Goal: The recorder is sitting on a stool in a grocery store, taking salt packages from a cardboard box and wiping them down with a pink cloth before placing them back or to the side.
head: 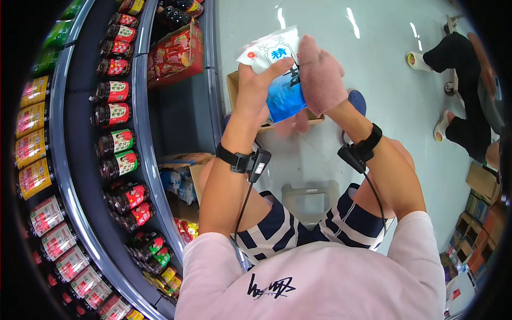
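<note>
My left hand grips a white and blue plastic packet that bears writing, its thumb across the front. The packet is held up off the floor, tilted, in front of me. On my right hand is a pink plush mitt, which lies along the packet's right edge; the mitt hides how the fingers are bent. Beneath the packet, an open cardboard box is partly covered by my hands. Something pink and blurred shows just under the packet's lower edge.
Shelves with rows of jars run along the left. A red carton of small packets sits on the lower shelf, above an open box of bluish packets. A plastic stool stands between my knees. Another person is at the right.
</note>
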`<state>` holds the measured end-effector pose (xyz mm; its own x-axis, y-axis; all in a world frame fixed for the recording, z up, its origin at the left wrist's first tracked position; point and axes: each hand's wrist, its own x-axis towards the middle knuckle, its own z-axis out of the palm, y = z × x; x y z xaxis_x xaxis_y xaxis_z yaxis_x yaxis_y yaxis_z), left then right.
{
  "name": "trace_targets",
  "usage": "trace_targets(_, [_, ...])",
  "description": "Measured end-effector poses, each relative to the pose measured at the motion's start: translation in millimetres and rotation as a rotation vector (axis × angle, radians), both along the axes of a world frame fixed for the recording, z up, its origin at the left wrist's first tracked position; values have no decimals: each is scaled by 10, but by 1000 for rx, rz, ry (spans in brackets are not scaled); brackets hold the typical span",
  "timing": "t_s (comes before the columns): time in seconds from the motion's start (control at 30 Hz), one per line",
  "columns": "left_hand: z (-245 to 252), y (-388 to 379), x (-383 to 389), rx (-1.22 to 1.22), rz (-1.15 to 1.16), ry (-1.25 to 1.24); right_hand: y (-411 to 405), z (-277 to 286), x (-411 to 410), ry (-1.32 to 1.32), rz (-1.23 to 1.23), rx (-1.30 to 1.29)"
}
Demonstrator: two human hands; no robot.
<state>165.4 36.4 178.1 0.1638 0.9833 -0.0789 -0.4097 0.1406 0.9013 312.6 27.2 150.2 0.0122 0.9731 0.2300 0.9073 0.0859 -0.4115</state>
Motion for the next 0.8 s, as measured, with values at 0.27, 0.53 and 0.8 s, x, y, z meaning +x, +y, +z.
trace_targets(0.27, [24, -13, -68, -98, -8, -175, 59, 3, 443, 275, 242, 109])
trace_targets(0.53, [56, -48, -175, -26, 72, -126, -26, 463, 94, 351, 357, 118])
trace_targets(0.8, [21, -71, -107, 70, 72, 89, 104, 264, 138, 187, 594, 538])
